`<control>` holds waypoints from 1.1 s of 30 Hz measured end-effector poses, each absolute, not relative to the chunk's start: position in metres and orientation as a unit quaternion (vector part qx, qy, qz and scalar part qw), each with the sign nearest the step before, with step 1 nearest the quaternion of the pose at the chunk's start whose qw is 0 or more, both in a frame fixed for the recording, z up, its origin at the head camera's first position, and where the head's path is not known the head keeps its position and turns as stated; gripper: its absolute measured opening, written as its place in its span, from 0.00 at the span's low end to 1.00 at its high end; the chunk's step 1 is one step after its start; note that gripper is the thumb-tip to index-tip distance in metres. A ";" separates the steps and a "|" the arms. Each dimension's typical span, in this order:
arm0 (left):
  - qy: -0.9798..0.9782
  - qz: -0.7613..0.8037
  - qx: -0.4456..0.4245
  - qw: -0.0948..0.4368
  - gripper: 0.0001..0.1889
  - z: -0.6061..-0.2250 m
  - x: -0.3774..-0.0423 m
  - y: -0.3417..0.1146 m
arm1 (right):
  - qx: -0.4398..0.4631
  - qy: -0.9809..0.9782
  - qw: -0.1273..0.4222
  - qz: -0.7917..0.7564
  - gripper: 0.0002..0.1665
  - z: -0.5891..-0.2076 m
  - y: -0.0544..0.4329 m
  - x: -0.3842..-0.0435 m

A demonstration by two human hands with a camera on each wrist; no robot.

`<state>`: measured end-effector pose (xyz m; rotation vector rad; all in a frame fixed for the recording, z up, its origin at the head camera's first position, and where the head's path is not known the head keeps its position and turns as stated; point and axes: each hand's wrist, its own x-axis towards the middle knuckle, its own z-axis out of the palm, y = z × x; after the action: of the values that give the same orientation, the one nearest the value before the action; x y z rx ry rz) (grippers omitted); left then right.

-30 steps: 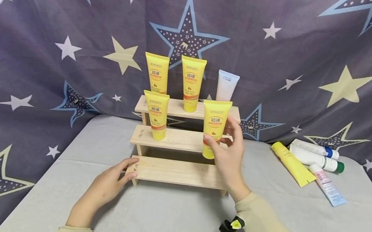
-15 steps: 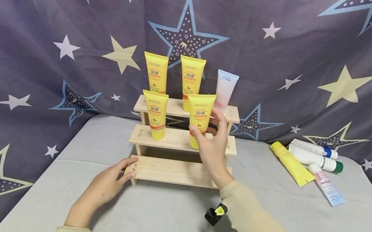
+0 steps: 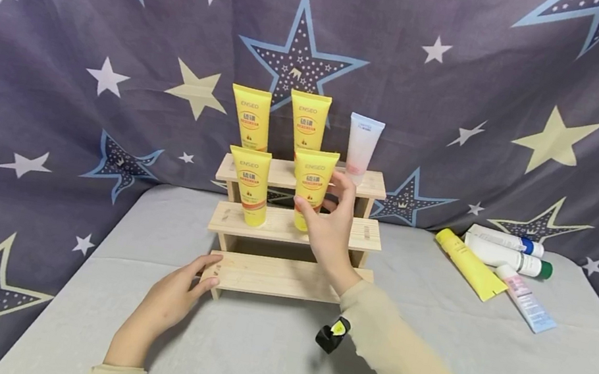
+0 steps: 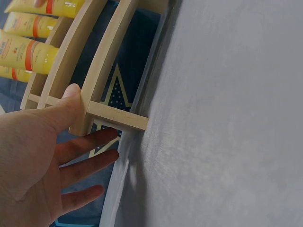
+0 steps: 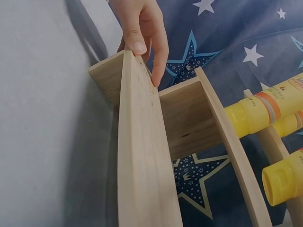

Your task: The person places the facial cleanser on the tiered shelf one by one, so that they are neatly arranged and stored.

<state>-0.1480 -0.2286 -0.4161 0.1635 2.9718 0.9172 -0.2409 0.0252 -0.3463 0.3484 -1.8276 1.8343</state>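
Observation:
My right hand (image 3: 331, 229) pinches an upright yellow squeeze tube (image 3: 313, 176) between thumb and fingers, its capped base right at the middle step of a three-step wooden display stand (image 3: 272, 276). Left of it on that step stands a matching yellow tube (image 3: 251, 188). Two more yellow tubes and a pale pink-and-blue tube (image 3: 363, 145) stand on the top step. With thumb and index finger, my left hand (image 3: 168, 301) grips the left end of the bottom step; its other fingers spread loosely in the left wrist view. In the right wrist view, a yellow cap (image 5: 278, 182) overlaps the steps.
On the grey tablecloth (image 3: 424, 369) at the right lie a yellow tube (image 3: 469, 265), a white tube with a green cap (image 3: 504, 255), one with a blue cap (image 3: 497, 238), and a pink-and-blue tube (image 3: 526, 299). A star-patterned curtain (image 3: 419, 54) hangs behind the stand.
My right hand has carried its yellow tube leftward along the middle step, nearer the matching tube, and slightly down over the last half second. The left hand stays at the bottom step.

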 end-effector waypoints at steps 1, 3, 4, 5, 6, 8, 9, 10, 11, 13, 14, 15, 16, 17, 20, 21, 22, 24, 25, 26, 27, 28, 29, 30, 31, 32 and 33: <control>0.954 0.294 0.052 0.014 0.27 -0.416 -0.148 -0.229 | 0.129 -0.676 0.262 0.677 0.41 -0.347 0.025 -0.241; 0.954 0.294 0.053 0.014 0.27 -0.416 -0.148 -0.228 | 0.130 -0.679 0.264 0.673 0.41 -0.348 0.024 -0.242; 0.954 0.295 0.053 0.014 0.27 -0.416 -0.148 -0.228 | 0.131 -0.681 0.265 0.670 0.41 -0.349 0.024 -0.243; 0.954 0.295 0.053 0.014 0.27 -0.416 -0.148 -0.228 | 0.133 -0.684 0.267 0.666 0.41 -0.350 0.023 -0.243; 0.954 0.295 0.053 0.014 0.27 -0.416 -0.148 -0.228 | 0.134 -0.686 0.268 0.663 0.41 -0.350 0.023 -0.244; 0.954 0.295 0.054 0.014 0.27 -0.416 -0.148 -0.228 | 0.138 -0.692 0.271 0.655 0.41 -0.351 0.023 -0.244; 0.954 0.295 0.054 0.014 0.27 -0.416 -0.148 -0.228 | 0.140 -0.694 0.272 0.652 0.41 -0.352 0.023 -0.245; 0.954 0.296 0.054 0.014 0.27 -0.416 -0.148 -0.227 | 0.141 -0.696 0.272 0.649 0.42 -0.352 0.023 -0.245; 0.954 0.296 0.054 0.014 0.27 -0.416 -0.148 -0.227 | 0.143 -0.697 0.272 0.648 0.42 -0.353 0.023 -0.245; 0.954 0.295 0.054 0.015 0.27 -0.415 -0.148 -0.227 | 0.145 -0.698 0.271 0.647 0.41 -0.354 0.023 -0.246; 0.954 0.295 0.054 0.015 0.27 -0.415 -0.148 -0.227 | 0.146 -0.699 0.270 0.646 0.42 -0.354 0.023 -0.246; 0.954 0.296 0.054 0.015 0.27 -0.415 -0.148 -0.227 | 0.148 -0.699 0.270 0.646 0.42 -0.355 0.022 -0.246; 0.954 0.296 0.053 0.016 0.27 -0.415 -0.147 -0.227 | 0.150 -0.699 0.270 0.645 0.42 -0.355 0.022 -0.246; 0.954 0.295 0.053 0.016 0.27 -0.415 -0.147 -0.227 | 0.152 -0.700 0.269 0.644 0.42 -0.356 0.022 -0.246; 0.954 0.296 0.053 0.016 0.27 -0.415 -0.147 -0.227 | 0.159 -0.703 0.268 0.639 0.42 -0.358 0.022 -0.247; 0.953 0.296 0.053 0.016 0.27 -0.415 -0.147 -0.228 | 0.160 -0.705 0.267 0.638 0.43 -0.358 0.023 -0.247; 0.953 0.296 0.054 0.015 0.27 -0.415 -0.147 -0.228 | 0.161 -0.707 0.266 0.636 0.43 -0.359 0.023 -0.247; 0.953 0.297 0.055 0.015 0.27 -0.416 -0.146 -0.228 | 0.163 -0.709 0.263 0.633 0.43 -0.359 0.024 -0.247; 0.953 0.297 0.056 0.015 0.27 -0.416 -0.146 -0.228 | 0.166 -0.710 0.261 0.632 0.43 -0.359 0.025 -0.246; 0.953 0.298 0.056 0.015 0.27 -0.416 -0.146 -0.228 | 0.168 -0.712 0.259 0.631 0.42 -0.359 0.026 -0.246; 0.953 0.298 0.056 0.014 0.27 -0.417 -0.146 -0.228 | 0.171 -0.712 0.256 0.632 0.42 -0.358 0.027 -0.246; 0.953 0.298 0.057 0.014 0.27 -0.417 -0.147 -0.228 | 0.174 -0.712 0.252 0.632 0.41 -0.357 0.028 -0.245; 0.953 0.298 0.057 0.013 0.27 -0.417 -0.147 -0.228 | 0.178 -0.712 0.248 0.633 0.40 -0.356 0.030 -0.245; 0.953 0.298 0.058 0.013 0.27 -0.417 -0.147 -0.228 | 0.181 -0.711 0.242 0.635 0.40 -0.355 0.032 -0.244; 0.953 0.298 0.059 0.012 0.27 -0.416 -0.147 -0.228 | 0.183 -0.710 0.236 0.637 0.39 -0.354 0.034 -0.243; 0.953 0.298 0.059 0.012 0.27 -0.416 -0.147 -0.228 | 0.186 -0.709 0.231 0.641 0.39 -0.353 0.036 -0.242; 0.953 0.298 0.060 0.011 0.27 -0.416 -0.148 -0.228 | 0.188 -0.706 0.226 0.644 0.39 -0.352 0.039 -0.240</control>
<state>-0.1477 -0.2281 -0.4162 0.1858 2.9721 0.9292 -0.2403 0.0385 -0.3523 0.5178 -1.9472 1.7755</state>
